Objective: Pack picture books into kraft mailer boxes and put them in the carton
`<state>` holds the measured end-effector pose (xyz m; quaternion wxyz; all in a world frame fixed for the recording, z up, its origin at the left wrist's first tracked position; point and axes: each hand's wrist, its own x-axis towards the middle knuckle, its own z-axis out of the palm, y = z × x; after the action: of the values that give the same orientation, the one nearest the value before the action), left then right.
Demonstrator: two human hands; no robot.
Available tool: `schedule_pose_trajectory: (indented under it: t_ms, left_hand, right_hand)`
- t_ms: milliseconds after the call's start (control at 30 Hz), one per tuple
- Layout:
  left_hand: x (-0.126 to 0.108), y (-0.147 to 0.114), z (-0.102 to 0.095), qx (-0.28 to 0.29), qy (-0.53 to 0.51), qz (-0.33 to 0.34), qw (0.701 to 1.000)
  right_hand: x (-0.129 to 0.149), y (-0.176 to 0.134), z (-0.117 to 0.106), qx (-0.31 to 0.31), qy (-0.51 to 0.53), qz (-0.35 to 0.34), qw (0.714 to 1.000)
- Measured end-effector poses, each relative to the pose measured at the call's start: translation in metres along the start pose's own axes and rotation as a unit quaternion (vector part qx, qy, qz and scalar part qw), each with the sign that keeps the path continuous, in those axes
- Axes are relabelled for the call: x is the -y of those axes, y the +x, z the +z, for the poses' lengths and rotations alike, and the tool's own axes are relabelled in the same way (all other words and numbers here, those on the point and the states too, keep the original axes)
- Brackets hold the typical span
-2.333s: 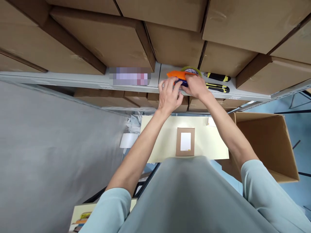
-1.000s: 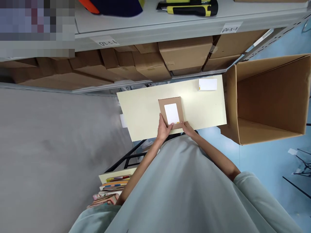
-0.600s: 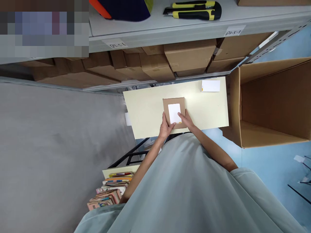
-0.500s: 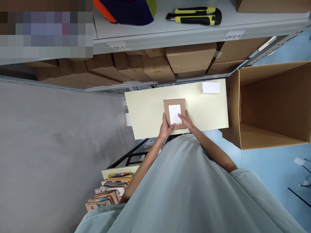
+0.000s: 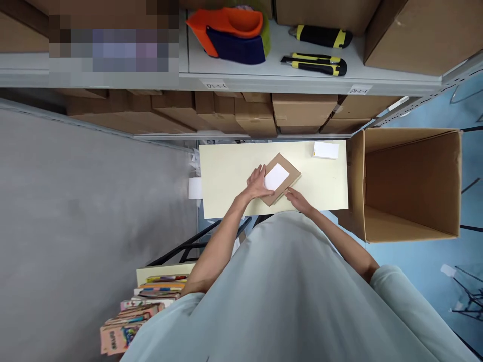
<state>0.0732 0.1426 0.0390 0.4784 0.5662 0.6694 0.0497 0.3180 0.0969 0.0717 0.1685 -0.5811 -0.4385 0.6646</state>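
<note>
A small flat brown cardboard box (image 5: pixel 290 170) with a white label (image 5: pixel 276 177) lies turned at an angle over the cream tabletop (image 5: pixel 226 196). My left hand (image 5: pixel 258 183) grips its left side, thumb across the label's lower edge and fingers along the far left edge. At the near right edge of the box is my right hand (image 5: pixel 298 199), its fingertips touching the side and its fingers bent together. A small white box (image 5: pixel 326 150) sits at the back right of the tabletop.
A large open carton (image 5: pixel 411 226) stands to the right. Behind the table, a grey shelf (image 5: pixel 245 86) holds brown boxes (image 5: pixel 305 109), yellow-black utility knives (image 5: pixel 315 64) and an orange and navy object (image 5: pixel 236 37). Books (image 5: pixel 132 322) are stacked at lower left.
The cardboard box has rotated clockwise from square to diagonal. My right hand has moved off the label to its near right edge. The view has tilted up, showing more of the shelf.
</note>
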Motion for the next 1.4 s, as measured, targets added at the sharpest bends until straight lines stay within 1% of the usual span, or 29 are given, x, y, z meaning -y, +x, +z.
schedule_pose_trajectory:
  t_ms: [33, 67, 133, 167, 200, 233, 300, 333, 367, 433, 467, 533, 600, 667, 700, 733, 800, 867, 933, 1033, 1100, 1167, 1233, 1267, 1400]
  left_hand:
    - [0.002, 0.003, -0.006, 0.001, 0.016, 0.005, 1.000]
    - [0.006, 0.004, -0.012, 0.005, 0.031, 0.005, 0.999]
    - [0.013, -0.001, -0.020, 0.010, 0.052, -0.005, 0.999]
    - [0.017, -0.006, -0.022, 0.005, 0.050, -0.014, 0.999]
    - [0.020, -0.012, -0.022, -0.009, 0.037, -0.024, 0.999]
    - [0.023, -0.020, -0.020, -0.034, 0.009, -0.040, 0.999]
    - [0.027, -0.038, -0.012, -0.084, -0.091, -0.098, 0.987]
    - [0.028, -0.048, -0.007, -0.093, -0.159, -0.131, 0.974]
    - [0.029, -0.056, -0.002, -0.078, -0.233, -0.160, 0.956]
    - [0.028, -0.071, 0.005, -0.042, -0.354, -0.191, 0.915]
    - [0.028, -0.077, 0.007, -0.041, -0.389, -0.196, 0.899]
    - [0.024, -0.083, 0.006, -0.082, -0.413, -0.186, 0.888]
    - [0.019, -0.085, 0.002, -0.124, -0.411, -0.138, 0.893]
    - [0.014, -0.081, 0.000, -0.140, -0.383, -0.063, 0.911]
    - [0.012, -0.078, -0.001, -0.148, -0.353, -0.040, 0.923]
    - [0.011, -0.075, 0.000, -0.158, -0.314, -0.032, 0.936]
    - [0.009, -0.067, 0.005, -0.177, -0.230, -0.051, 0.955]
    - [0.010, -0.061, 0.011, -0.189, -0.172, -0.074, 0.964]
    - [0.011, -0.056, 0.016, -0.192, -0.146, -0.072, 0.968]
    - [0.008, -0.052, 0.019, -0.191, -0.157, -0.057, 0.967]
    - [0.003, -0.048, 0.018, -0.189, -0.183, -0.079, 0.962]
    - [-0.002, -0.043, 0.017, -0.184, -0.209, -0.118, 0.953]
    - [-0.003, -0.038, 0.014, -0.172, -0.236, -0.138, 0.947]
    - [-0.001, -0.036, 0.013, -0.165, -0.252, -0.132, 0.944]
    - [0.018, -0.034, 0.006, -0.128, -0.335, -0.077, 0.930]
  right_hand:
    - [-0.003, 0.008, -0.009, -0.019, -0.037, -0.021, 0.999]
    - [-0.007, 0.018, -0.020, -0.055, -0.079, -0.041, 0.995]
    - [-0.015, 0.039, -0.042, -0.110, -0.137, -0.058, 0.983]
    - [-0.019, 0.049, -0.051, -0.109, -0.162, -0.060, 0.979]
    - [-0.022, 0.060, -0.059, -0.095, -0.181, -0.066, 0.977]
    - [-0.025, 0.069, -0.065, -0.077, -0.193, -0.072, 0.976]
    - [-0.029, 0.082, -0.070, -0.043, -0.194, -0.082, 0.977]
    - [-0.030, 0.086, -0.070, -0.037, -0.188, -0.087, 0.978]
    - [-0.030, 0.088, -0.068, -0.039, -0.184, -0.091, 0.978]
    - [-0.026, 0.085, -0.065, -0.059, -0.187, -0.106, 0.975]
    - [-0.023, 0.080, -0.063, -0.074, -0.192, -0.119, 0.971]
    - [-0.014, 0.067, -0.059, -0.107, -0.198, -0.148, 0.963]
    - [-0.005, 0.052, -0.054, -0.140, -0.198, -0.169, 0.955]
    - [0.002, 0.040, -0.049, -0.171, -0.206, -0.175, 0.947]
    - [0.004, 0.036, -0.046, -0.186, -0.215, -0.174, 0.943]
    - [0.006, 0.033, -0.043, -0.197, -0.226, -0.169, 0.939]
    - [0.007, 0.031, -0.035, -0.210, -0.250, -0.156, 0.932]
    - [0.007, 0.030, -0.025, -0.213, -0.271, -0.147, 0.927]
    - [0.007, 0.031, -0.013, -0.217, -0.294, -0.147, 0.919]
    - [0.010, 0.037, 0.012, -0.250, -0.336, -0.119, 0.900]
    - [0.013, 0.044, 0.028, -0.288, -0.354, -0.077, 0.887]
    - [0.016, 0.053, 0.039, -0.318, -0.354, -0.046, 0.878]
    - [0.017, 0.060, 0.041, -0.332, -0.338, -0.044, 0.879]
    - [0.017, 0.063, 0.039, -0.329, -0.326, -0.054, 0.885]
    - [0.009, 0.060, 0.021, -0.286, -0.241, -0.116, 0.920]
